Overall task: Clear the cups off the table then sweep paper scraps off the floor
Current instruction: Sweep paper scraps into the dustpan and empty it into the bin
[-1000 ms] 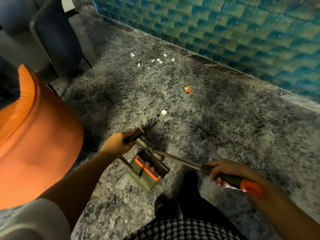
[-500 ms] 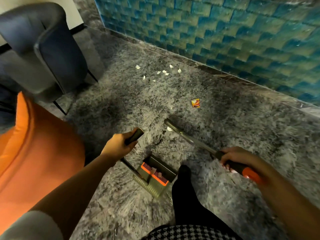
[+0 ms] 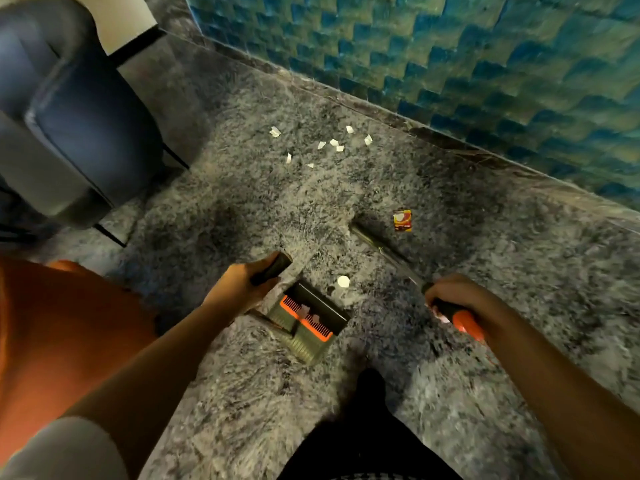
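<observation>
Torn white paper scraps point(image 3: 334, 143) are scattered on speckled grey stone floor point(image 3: 485, 258); black dustpan handle point(image 3: 272, 273) is gripped by left hand point(image 3: 239, 289), orange-tipped broom handle point(image 3: 453, 315) clenched in right hand point(image 3: 453, 292).

The dustpan point(image 3: 304, 320) lies on the floor point(image 3: 519, 271), between the left hand point(image 3: 239, 289) and the right hand point(image 3: 450, 296). Just beyond the dustpan lies a round scrap point(image 3: 343, 281). Farther beyond it, toward the wall point(image 3: 450, 64), lie the paper scraps point(image 3: 332, 143); a wrapper point(image 3: 402, 221) lies beyond the dustpan, to the right. A chair point(image 3: 79, 133) stands far left of it.
</observation>
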Available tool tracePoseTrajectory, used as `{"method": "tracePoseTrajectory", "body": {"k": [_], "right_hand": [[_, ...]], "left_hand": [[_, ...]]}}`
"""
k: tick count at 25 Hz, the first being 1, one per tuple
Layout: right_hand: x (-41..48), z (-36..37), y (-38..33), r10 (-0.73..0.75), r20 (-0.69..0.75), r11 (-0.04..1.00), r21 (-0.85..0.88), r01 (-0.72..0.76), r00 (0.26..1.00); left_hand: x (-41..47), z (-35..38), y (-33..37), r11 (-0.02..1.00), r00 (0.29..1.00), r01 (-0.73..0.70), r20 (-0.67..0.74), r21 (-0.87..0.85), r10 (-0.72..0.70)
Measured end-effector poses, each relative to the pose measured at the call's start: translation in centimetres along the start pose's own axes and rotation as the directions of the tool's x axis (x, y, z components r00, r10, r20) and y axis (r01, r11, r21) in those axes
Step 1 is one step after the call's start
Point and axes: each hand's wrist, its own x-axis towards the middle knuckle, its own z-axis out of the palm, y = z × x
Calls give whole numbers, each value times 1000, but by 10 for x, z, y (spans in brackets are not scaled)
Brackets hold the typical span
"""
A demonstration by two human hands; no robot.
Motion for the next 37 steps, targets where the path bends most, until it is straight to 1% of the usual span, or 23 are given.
{"method": "tracePoseTrajectory", "body": {"k": [3, 6, 9, 11, 15, 20, 22, 24, 28, 31, 33, 35, 37], "right_hand": [[18, 12, -15, 33, 35, 997, -66, -30, 999], [11, 41, -14, 45, 86, 988, -149, -31, 995], [-15, 74, -5, 94, 197, 987, -144, -66, 976], [-31, 84, -7, 100, 251, 988, -142, -65, 963], [-44, 65, -20, 107, 323, 989, -129, -69, 940], [-51, 22, -20, 172, 394, 979, 29, -200, 903], [-53, 11, -17, 168, 383, 977, 59, -205, 908], [-54, 1, -19, 147, 343, 979, 85, -186, 928], [-34, -28, -29, 131, 208, 976, 142, -162, 969], [-1, -63, -37, 134, 87, 970, 192, -149, 987], [26, -86, -42, 148, 27, 955, 256, -150, 989], [63, -118, -50, 174, -19, 930, 333, -158, 985], [103, -153, -61, 205, -54, 916, 363, -172, 977]], "left_hand": [[24, 4, -1, 998, 998, 48, -34, -50, -50], [38, 5, -6, 992, 995, 72, -54, -101, -78], [48, -3, -16, 995, 997, 71, -20, -72, -73], [53, -8, -21, 997, 999, 40, -13, -66, -41], [58, -14, -21, 997, 1000, 4, 5, -74, -3], [66, -15, -17, 995, 998, -58, 20, -76, 60], [75, -17, -11, 995, 997, -65, 26, -77, 67], [84, -19, -6, 993, 996, -72, 44, -93, 77], [112, -17, 13, 983, 981, -175, 74, -52, 178], [148, -11, 37, 981, 979, -188, 68, -50, 191], [174, -6, 52, 978, 976, -208, 66, -20, 209], [210, 4, 71, 972, 970, -234, 76, 7, 232], [253, 13, 93, 971, 967, -239, 85, -6, 239]]}}
